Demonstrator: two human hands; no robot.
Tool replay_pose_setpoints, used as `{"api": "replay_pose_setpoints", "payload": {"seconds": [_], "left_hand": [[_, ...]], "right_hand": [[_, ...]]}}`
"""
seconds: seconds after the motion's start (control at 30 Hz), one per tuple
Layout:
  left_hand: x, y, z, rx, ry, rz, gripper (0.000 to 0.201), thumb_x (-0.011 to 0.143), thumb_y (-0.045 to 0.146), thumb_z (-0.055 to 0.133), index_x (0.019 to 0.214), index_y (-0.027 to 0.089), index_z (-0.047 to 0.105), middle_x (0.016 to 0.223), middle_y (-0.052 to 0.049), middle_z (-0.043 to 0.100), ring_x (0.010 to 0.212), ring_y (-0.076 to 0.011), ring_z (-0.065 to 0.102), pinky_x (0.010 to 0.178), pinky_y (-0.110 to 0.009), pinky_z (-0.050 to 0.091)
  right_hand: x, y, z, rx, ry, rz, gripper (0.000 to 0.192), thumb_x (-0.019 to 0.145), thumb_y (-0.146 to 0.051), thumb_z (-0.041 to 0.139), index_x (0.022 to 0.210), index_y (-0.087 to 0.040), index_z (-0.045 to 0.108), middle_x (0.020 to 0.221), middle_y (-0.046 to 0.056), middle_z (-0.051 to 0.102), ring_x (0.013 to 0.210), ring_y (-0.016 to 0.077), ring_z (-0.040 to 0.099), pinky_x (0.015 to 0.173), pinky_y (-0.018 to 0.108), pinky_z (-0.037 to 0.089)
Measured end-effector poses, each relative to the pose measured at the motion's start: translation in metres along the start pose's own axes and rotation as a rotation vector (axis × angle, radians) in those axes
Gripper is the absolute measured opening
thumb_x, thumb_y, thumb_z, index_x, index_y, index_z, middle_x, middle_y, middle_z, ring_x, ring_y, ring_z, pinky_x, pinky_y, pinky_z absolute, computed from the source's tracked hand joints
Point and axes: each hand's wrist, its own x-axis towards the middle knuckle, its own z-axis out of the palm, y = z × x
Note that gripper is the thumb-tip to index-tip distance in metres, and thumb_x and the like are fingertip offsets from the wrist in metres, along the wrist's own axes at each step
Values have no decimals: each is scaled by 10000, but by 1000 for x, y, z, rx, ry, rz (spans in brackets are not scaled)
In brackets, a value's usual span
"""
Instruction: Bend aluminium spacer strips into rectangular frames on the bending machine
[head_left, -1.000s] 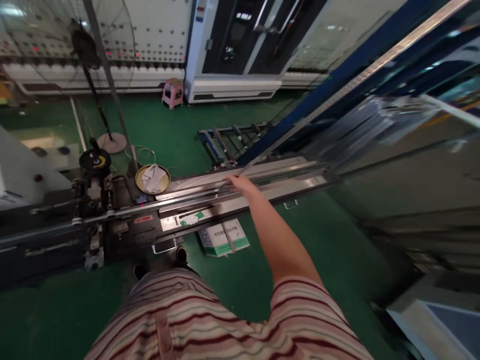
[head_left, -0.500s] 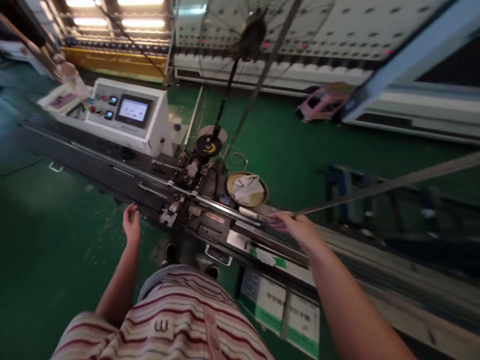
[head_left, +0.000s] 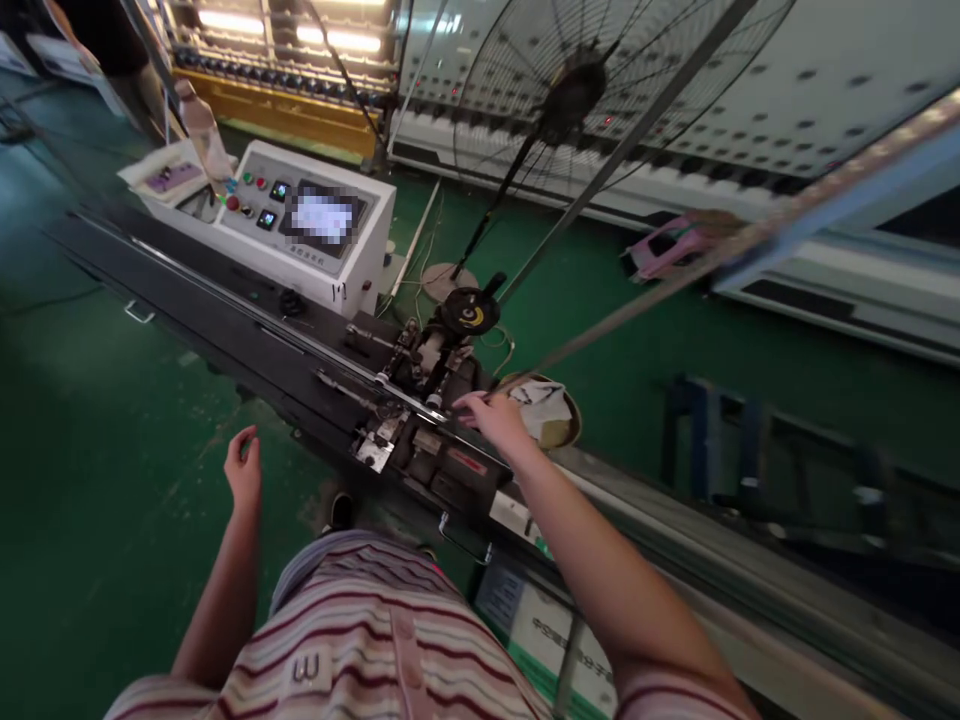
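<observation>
Strip [head_left: 675, 275] (long, metal) pinched in right hand [head_left: 495, 420].

Long thin silver metal strip [head_left: 637, 300], dull and smooth, by the right fingers [head_left: 472, 405]; crumpled white cloth [head_left: 541, 403] beyond (soft, matt); green floor [head_left: 112, 480] faintly glossy.

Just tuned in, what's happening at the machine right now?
A person in a striped shirt stands at a long machine bench. The right hand grips the near end of a long thin metal strip, which slants up to the right, at the clamp head in the middle of the bench. The left hand hangs open and holds nothing. A dish with a rag sits just beyond.
</observation>
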Motion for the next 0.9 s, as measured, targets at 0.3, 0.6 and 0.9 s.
{"api": "replay_pose_setpoints", "payload": {"seconds": [0.3,0.6,0.9], "left_hand": [[73,-12,-19,74,-44,52,330,829,382,640,1093,191,688,1135,-109,684,1098,-246,638,1011,-439,513],[126,67,92,-383,-227,-190,673,801,284,713,1411,222,436,1464,-168,514,1351,-220,513,1187,-428,347],[21,182,190,-645,-698,-64,1089,832,381,737,1491,532,-117,1521,-105,474,1173,-229,662,828,-342,596]], "right_hand": [[51,-96,108,8,-9,-62,292,844,-284,504,865,-171,773,819,28,752,671,138,696,792,278,564],[37,-155,106,406,-32,-44,240,792,-237,503,759,-147,723,656,28,683,619,146,680,628,251,579],[-52,-88,-34,556,-13,-19,271,846,-388,556,805,-159,696,746,65,735,739,169,725,689,256,606]]}}
